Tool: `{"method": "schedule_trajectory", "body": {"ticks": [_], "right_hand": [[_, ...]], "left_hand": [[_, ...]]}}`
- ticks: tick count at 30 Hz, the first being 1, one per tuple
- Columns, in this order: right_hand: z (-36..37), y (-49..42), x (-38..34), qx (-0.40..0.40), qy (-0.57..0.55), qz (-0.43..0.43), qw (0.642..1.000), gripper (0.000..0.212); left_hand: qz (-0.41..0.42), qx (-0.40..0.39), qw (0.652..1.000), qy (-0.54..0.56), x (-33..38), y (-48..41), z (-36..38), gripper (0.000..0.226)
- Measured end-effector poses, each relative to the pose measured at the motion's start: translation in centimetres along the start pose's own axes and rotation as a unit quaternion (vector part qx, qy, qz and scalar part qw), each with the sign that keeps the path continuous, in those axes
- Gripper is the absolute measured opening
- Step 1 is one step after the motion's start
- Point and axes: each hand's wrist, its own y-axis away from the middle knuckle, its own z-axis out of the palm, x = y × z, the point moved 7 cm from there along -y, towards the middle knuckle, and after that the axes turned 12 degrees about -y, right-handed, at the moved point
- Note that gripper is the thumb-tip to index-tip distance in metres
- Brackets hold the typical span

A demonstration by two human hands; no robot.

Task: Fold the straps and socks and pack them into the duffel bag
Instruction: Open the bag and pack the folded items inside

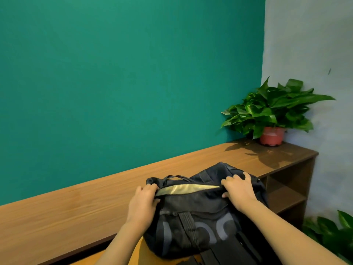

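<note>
My left hand (144, 197) grasps the duffel bag (193, 226) opening (188, 188) at its left end, my right hand (238, 190) at its right end. The opening's long axis spans both, along the bench's (76, 207) front edge.

Soft, fairly bright indoor light; the plant (275, 108) shadows the desk's (76, 213) far-right corner; edges bend, slightly blurred.

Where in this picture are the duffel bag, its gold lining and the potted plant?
duffel bag (206, 207): head view, on its black front panel.
gold lining (187, 188): head view, middle of the strip showing in the open top.
potted plant (271, 136): head view, on its red pot.
</note>
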Motion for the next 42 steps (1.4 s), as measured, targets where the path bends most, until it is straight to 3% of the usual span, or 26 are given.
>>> {"method": "schedule_trajectory", "body": {"ticks": [7,14,21,28,35,39,42], "right_hand": [[-6.3,-0.9,-3.2,0.171,-0.074,-0.032,0.982,0.010],[-11.8,0.3,-15.2,0.266,-0.154,-0.140,0.941,0.026],[-13.6,6.5,-32.8,0.207,-0.220,-0.264,0.916,0.020],[-9.6,18.8,-47.0,0.107,-0.250,-0.360,0.893,0.017],[-2.1,30.0,-51.5,0.004,-0.230,-0.409,0.883,0.013],[-0.7,34.3,-50.6,-0.005,-0.225,-0.418,0.880,0.009],[-1.0,36.8,-49.1,0.037,-0.224,-0.425,0.876,0.019]], "left_hand": [[-0.004,0.151,0.987,0.048,-2.0,-1.5,-8.3,0.014],[-0.073,0.224,0.972,-0.018,-9.7,4.1,-19.9,0.014],[-0.184,0.238,0.950,-0.084,-19.5,19.1,-30.6,0.010],[-0.298,0.210,0.927,-0.093,-26.6,39.3,-32.4,0.011],[-0.354,0.180,0.918,-0.006,-24.2,54.9,-28.2,0.021],[-0.385,0.152,0.908,0.060,-20.9,62.1,-26.0,0.026],[-0.394,0.095,0.910,0.084,-19.0,65.4,-26.5,0.017]]}}
